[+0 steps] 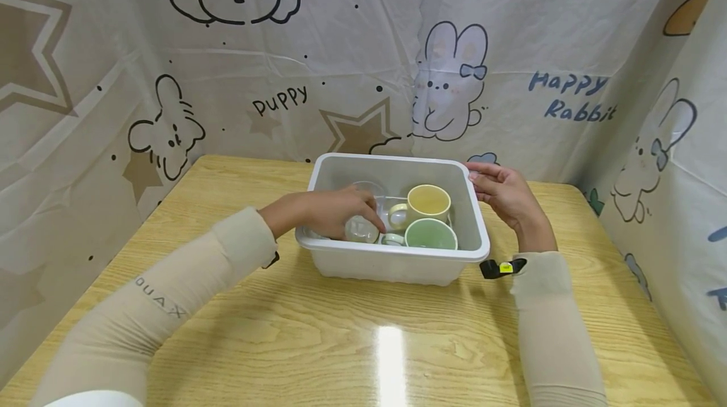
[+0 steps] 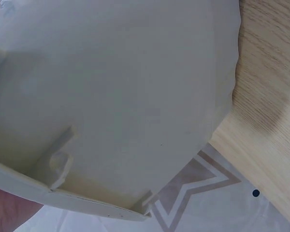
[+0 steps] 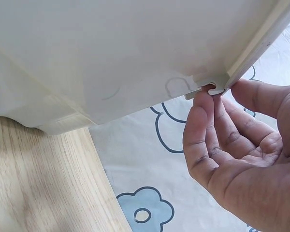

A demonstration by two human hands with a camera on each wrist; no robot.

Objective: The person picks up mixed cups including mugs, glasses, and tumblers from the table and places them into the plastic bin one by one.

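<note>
A white plastic bin (image 1: 386, 265) stands on the table, holding cups. My left hand (image 1: 335, 211) reaches over its left side, the fingers curled round a clear glass cup (image 1: 361, 229); the thumb is hidden. In the left wrist view the bin's outer wall (image 2: 135, 87) fills most of the picture, and a bit of the hand (image 2: 9, 210) shows past the rim. My right hand (image 1: 504, 195) pinches the rim at the bin's back right corner, thumb on top and fingers beneath, as the right wrist view shows. A yellow mug (image 1: 428, 202) and a green mug (image 1: 430, 234) sit in the right half.
Another clear glass (image 1: 369, 188) is partly hidden behind the left hand. Wooden table top (image 1: 272, 337) stretches in front of the bin and to both sides. A printed cloth (image 1: 363, 47) hangs behind and along the sides of the table.
</note>
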